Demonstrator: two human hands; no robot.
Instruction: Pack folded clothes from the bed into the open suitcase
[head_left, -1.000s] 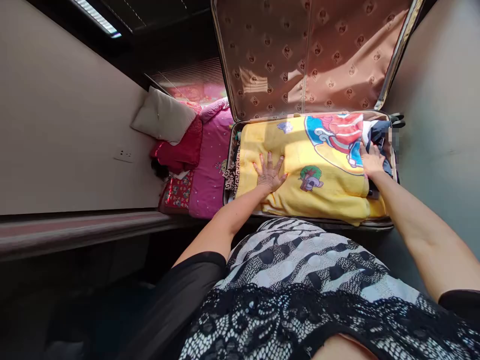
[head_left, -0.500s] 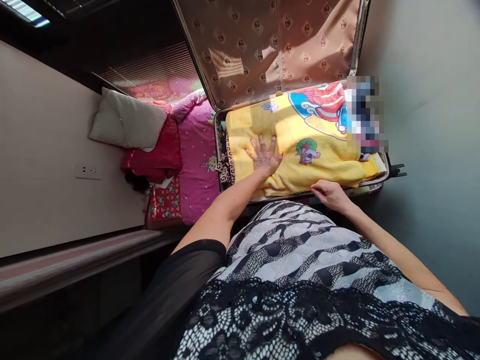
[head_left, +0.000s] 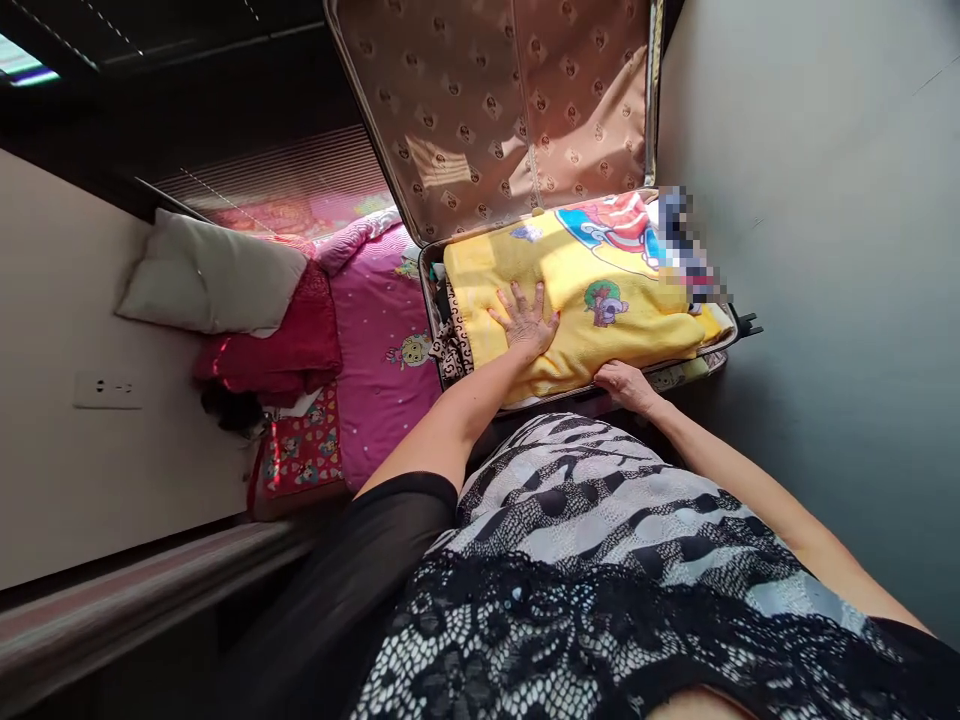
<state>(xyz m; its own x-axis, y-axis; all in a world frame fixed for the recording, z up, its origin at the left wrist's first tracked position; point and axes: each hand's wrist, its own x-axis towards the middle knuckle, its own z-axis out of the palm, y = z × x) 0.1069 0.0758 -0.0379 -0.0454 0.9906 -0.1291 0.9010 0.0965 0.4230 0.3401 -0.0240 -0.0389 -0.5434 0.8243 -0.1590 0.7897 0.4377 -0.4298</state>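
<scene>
A suitcase lies with its lid raised, packed to the rim. On top is a yellow blanket printed with a koala and other cartoon figures. My left hand presses flat on the blanket, fingers spread. At the near rim, my right hand has its fingers curled at the blanket's edge; the fingertips are partly hidden there. Patterned fabric shows along the suitcase's left side.
Left of the suitcase is a bed with a purple cover, a white pillow and red bedding. A wall socket is at the far left. A grey wall stands close on the right, by the suitcase's wheel.
My right hand has slid left along the near rim and met the blanket's edge. My left hand stays spread on the blanket. The camera view has shifted a little.
</scene>
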